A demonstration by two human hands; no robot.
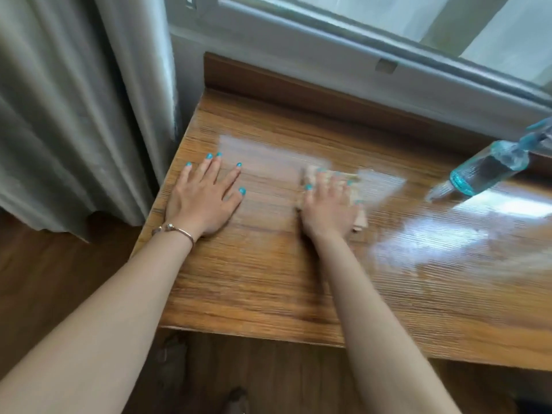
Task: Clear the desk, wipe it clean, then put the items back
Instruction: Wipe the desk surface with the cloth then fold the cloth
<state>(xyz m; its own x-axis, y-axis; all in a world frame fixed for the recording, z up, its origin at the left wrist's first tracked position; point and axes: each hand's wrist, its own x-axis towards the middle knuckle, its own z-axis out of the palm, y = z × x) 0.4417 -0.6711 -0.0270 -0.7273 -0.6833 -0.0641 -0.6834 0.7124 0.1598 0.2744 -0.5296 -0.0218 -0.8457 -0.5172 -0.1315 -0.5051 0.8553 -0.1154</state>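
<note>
Your left hand (203, 201) lay flat on the desk (268, 279) near its left end, fingers spread. Your right hand (328, 207) rested just to its right, pressed on a cloth (360, 221) that lay between palm and desktop. A spray bottle (490, 167) stood on the desk well to the right of the cloth, toward the back edge. Behind the desk ran the window sill (328, 70), window (448, 22) above it. A curtain (74, 115) hung left of the desk, and the floor (44, 279) lay below.
</note>
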